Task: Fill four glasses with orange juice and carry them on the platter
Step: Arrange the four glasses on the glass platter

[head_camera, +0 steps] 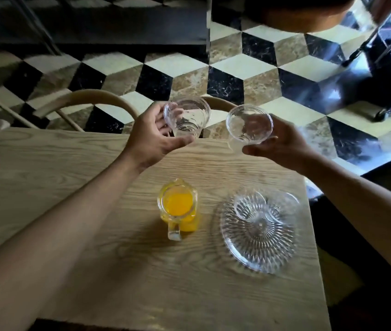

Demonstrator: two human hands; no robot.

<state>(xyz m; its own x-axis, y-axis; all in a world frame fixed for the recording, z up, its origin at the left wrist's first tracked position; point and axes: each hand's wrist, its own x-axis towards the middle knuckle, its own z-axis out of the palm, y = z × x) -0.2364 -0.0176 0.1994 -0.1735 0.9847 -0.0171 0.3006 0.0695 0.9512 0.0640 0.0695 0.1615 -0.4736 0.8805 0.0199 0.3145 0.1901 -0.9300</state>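
Currently each hand, left [152, 137] and right [282, 146], grips an empty clear ribbed glass [186, 118] over the far wooden table [70, 187] edge; a slip drops one [249, 126] onto tile.

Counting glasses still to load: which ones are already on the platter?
The two glasses on the platter's far side; the other two are in the hands.

Single head view, looking steeply down, close over wooden table [70, 211], floor beyond

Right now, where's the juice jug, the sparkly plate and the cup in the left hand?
juice jug [177, 203], head view, on the orange juice inside.
sparkly plate [256, 247], head view, on its ribbed middle.
cup [187, 115], head view, on its clear wall.
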